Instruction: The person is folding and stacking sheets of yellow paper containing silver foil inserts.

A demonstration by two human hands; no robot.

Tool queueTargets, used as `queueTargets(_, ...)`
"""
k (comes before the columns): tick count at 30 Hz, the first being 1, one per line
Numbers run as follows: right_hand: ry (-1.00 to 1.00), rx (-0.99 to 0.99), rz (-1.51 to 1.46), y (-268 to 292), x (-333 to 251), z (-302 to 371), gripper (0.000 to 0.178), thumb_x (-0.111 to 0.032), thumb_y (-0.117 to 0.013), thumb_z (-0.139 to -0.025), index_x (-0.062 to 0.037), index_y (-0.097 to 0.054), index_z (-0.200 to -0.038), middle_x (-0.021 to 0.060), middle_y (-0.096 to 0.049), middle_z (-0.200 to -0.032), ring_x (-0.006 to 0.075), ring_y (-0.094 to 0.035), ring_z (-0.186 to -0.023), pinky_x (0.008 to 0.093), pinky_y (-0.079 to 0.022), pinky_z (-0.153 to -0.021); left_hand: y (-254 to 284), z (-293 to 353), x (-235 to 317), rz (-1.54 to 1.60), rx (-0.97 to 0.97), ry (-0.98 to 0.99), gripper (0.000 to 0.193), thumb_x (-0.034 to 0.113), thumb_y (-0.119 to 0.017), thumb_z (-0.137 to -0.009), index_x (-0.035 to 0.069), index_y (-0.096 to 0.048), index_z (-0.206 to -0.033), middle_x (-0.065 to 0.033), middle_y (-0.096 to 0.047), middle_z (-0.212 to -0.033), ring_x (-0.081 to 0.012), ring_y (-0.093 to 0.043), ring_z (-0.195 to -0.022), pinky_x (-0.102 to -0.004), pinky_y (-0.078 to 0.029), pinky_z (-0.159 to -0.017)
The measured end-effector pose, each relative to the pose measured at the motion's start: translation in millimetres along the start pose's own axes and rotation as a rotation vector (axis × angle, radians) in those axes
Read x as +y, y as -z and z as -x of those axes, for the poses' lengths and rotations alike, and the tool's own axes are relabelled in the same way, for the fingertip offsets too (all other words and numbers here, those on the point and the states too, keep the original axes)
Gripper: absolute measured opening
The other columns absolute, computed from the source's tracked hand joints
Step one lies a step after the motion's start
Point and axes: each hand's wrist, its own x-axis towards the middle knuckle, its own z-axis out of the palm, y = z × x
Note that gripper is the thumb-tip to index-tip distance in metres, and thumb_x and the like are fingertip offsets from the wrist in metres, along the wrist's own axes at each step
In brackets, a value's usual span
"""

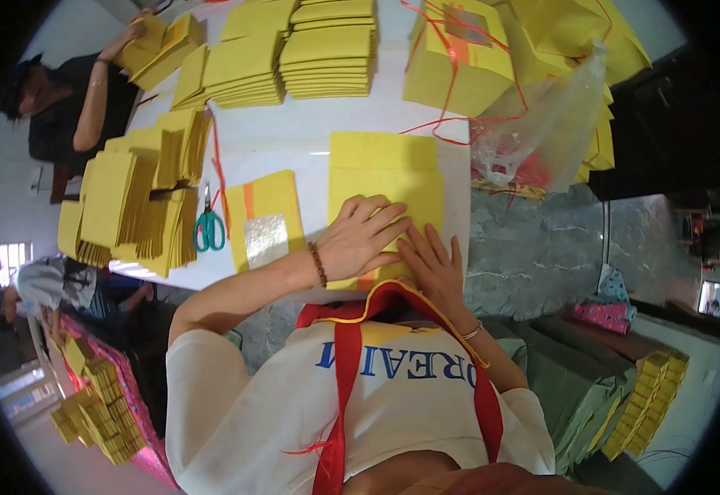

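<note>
Both hands pressed flat on a yellow paper sheet at the near table edge.

L hand [360,239], beaded bracelet at wrist, is laid palm-down on the yellow sheet [384,173], fingers spread; R hand [434,264] is set just beside it at the sheet's lower edge, fingers spread, nothing pinched. Sheet lies on the white table [294,140], w/ a smaller yellow stack w/ silver foil square [265,219] just to its left, green-handled scissors [209,227] further left. More yellow paper stacks [327,49] are seen at the far side; another person's hand [133,33] rests on one stack.
</note>
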Motion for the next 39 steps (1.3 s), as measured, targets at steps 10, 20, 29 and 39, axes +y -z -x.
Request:
queueTargets(10, 0.008, 0.01, 0.092, -0.2, 6.8, 0.6, 0.052, -0.041, -0.055, -0.083, -0.0142, -0.049, -0.128, 0.0072, -0.037, -0.14, 0.0266, -0.027, -0.133, 0.0595, -0.015, -0.101, -11.1, -5.6, 26.2, -0.48, 0.006, -0.011, 0.052, 0.022, -0.053, -0.077, -0.002, -0.046, -0.123, -0.0246, -0.047, -0.121, -0.0324, -0.047, -0.111, -0.0444, -0.044, -0.083)
queueTargets(20, -0.311, 0.313, -0.965, 34.1, 32.8, -4.2, 0.056, -0.041, -0.028, -0.097, 0.0035, -0.043, -0.126, 0.0147, -0.046, -0.131, 0.0238, -0.042, -0.122, 0.0362, -0.033, -0.1, -13.6, -17.7, 8.2, -0.441, 0.029, 0.096, 0.052, 0.018, -0.059, -0.072, 0.004, -0.047, -0.121, -0.0123, -0.055, -0.094, -0.0226, -0.056, -0.082, -0.0332, -0.048, -0.062)
queueTargets(29, -0.505, 0.292, -1.019, 15.2, 37.5, 5.4, 0.035, -0.023, -0.041, -0.095, -0.0002, -0.052, -0.119, 0.0128, -0.056, -0.118, 0.0205, -0.052, -0.111, 0.0321, -0.039, -0.093, 80.6, 12.2, -66.3, 0.16, 0.703, 0.243, 0.043, -0.002, -0.054, -0.078, 0.008, -0.053, -0.12, -0.0189, -0.059, -0.106, -0.0335, -0.059, -0.096, -0.036, -0.048, -0.08)
queueTargets(39, -0.39, 0.281, -0.885, 0.8, 44.4, -14.3, 0.028, -0.01, -0.05, -0.089, -0.0004, -0.055, -0.115, 0.0086, -0.054, -0.116, 0.017, -0.051, -0.106, 0.029, -0.04, -0.09, 0.7, 29.3, -195.0, -0.442, 0.479, 0.268, 0.048, 0.001, -0.056, -0.073, 0.008, -0.051, -0.119, -0.013, -0.056, -0.116, -0.0283, -0.054, -0.105, -0.0366, -0.046, -0.087)
